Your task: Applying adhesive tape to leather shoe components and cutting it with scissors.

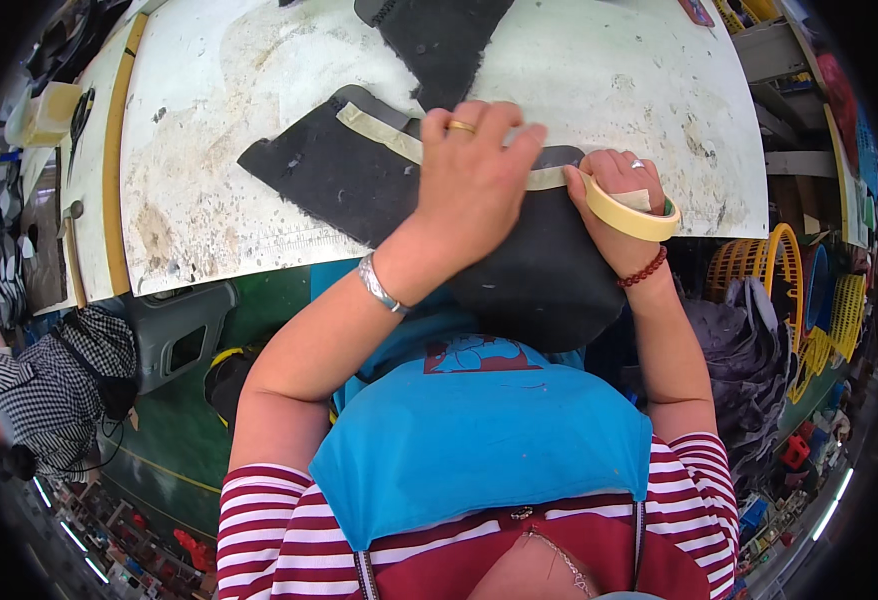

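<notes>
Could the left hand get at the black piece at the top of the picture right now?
Probably yes: the left hand is over the tape strip, close to the near tip of the upper black piece, and nothing appears to stand between them.

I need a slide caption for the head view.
Left hand over taped dark material; right hand holds the tape roll.

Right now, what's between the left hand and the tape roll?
Head view: a tape strip along the black sheet, then part of the right hand.
</notes>
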The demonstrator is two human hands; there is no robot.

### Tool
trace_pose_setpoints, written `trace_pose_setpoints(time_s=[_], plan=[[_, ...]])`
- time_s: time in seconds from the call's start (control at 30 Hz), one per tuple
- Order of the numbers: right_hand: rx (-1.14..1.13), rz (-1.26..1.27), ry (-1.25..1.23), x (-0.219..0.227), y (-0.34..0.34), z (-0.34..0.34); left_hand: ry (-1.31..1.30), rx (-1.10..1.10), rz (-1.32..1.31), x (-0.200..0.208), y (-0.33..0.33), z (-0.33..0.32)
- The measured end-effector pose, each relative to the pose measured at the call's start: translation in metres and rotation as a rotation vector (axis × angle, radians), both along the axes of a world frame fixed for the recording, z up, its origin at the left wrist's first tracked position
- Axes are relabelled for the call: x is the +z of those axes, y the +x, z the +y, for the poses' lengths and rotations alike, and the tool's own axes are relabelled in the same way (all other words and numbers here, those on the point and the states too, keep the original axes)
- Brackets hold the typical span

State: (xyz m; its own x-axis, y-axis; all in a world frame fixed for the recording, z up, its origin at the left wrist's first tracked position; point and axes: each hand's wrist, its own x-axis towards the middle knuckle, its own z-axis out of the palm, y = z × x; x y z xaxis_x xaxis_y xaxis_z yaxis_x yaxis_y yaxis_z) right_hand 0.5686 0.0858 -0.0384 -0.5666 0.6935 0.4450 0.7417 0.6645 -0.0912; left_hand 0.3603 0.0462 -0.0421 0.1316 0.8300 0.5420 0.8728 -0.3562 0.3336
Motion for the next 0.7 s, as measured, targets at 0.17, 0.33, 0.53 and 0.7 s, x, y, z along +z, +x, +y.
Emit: trace_pose_setpoints(time_s=[0.17, 0.33, 0.53, 0.7], plan=[[-0.008, 0.011, -0.014, -0.002, 0.001, 0.001, -0.131, -0.125, 0.001, 0.008, 0.029, -0.007], [-0.02, 0.065, -0.04, -0.003, 0.001, -0.002, -0.169, -0.016, -0.064, 0.002, 0.022, 0.001], [-0.03, 0.181, -0.13, -0.003, 0.004, -0.001, -0.251, -0.019, -0.071, -0.003, 0.011, 0.003], [-0.001, 0.162, -0.127, -0.001, 0.006, -0.001, -0.271, -0.075, -0.167, -0.006, 0.008, 0.005]])
